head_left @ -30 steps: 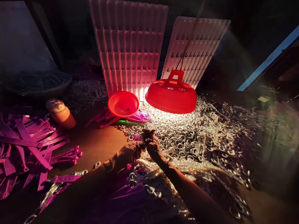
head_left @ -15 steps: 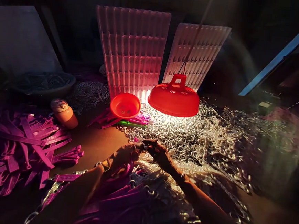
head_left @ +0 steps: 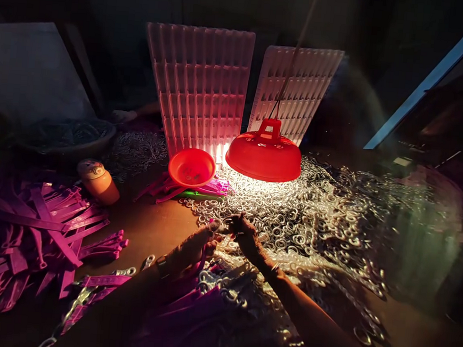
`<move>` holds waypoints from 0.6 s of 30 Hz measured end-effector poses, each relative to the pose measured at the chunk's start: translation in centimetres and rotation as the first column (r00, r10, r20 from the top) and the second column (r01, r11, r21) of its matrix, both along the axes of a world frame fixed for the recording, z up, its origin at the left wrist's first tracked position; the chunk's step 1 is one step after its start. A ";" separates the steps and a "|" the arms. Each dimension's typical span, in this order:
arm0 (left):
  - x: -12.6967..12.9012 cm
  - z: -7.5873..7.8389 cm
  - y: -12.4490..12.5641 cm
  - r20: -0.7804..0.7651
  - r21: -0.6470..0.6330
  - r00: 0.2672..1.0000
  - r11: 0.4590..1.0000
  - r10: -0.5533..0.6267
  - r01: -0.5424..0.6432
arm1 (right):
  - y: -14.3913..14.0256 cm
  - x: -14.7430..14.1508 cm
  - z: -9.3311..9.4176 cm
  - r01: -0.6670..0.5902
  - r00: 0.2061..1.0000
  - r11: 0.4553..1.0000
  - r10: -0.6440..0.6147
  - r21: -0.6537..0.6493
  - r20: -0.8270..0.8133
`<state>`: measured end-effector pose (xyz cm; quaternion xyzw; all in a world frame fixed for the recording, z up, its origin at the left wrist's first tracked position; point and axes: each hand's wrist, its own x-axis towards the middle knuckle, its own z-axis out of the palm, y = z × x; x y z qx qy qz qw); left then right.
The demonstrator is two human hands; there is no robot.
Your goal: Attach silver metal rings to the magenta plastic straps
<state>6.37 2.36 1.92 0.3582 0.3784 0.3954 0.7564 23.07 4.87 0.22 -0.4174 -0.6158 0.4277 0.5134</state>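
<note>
One left hand [head_left: 196, 241] near the middle of the view, fingers bent around a purple strap [head_left: 201, 261], with more of the strap below the palm toward six o'clock. Just beside, at three o'clock, a right hand [head_left: 248, 241] with fingers curled and tips close to the left ones; too dark to tell whether gripping anything. On the right wrist, a thin bangle [head_left: 275, 267]. From the hands, a broad heap of metal rings [head_left: 307, 227] on the table [head_left: 159, 222] between twelve and four o'clock; over the far part, at one o'clock, a red lampshade [head_left: 264, 157] on a cord [head_left: 289, 82], bright underneath. At eleven o'clock, a red bowl [head_left: 181, 165] by a green strip [head_left: 201, 194], with a tall ridged panel [head_left: 202, 85] upright behind. At ten o'clock, an orange bottle [head_left: 104, 186]; at nine, a large pile of purple straps [head_left: 43, 220], well apart from both hands.
</note>
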 end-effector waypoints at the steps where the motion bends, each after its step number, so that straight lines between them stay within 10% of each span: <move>1: 0.1 -0.2 0.0 -0.004 0.012 1.000 1.000 0.016 -0.016 | 0.1 0.2 0.1 -0.001 1.000 1.000 0.001 -0.013 -0.012; 18: 1.2 0.7 -0.1 -0.329 0.560 0.873 0.819 0.359 -0.126 | -0.3 -0.6 1.0 -0.171 0.947 0.872 0.016 -0.458 -0.322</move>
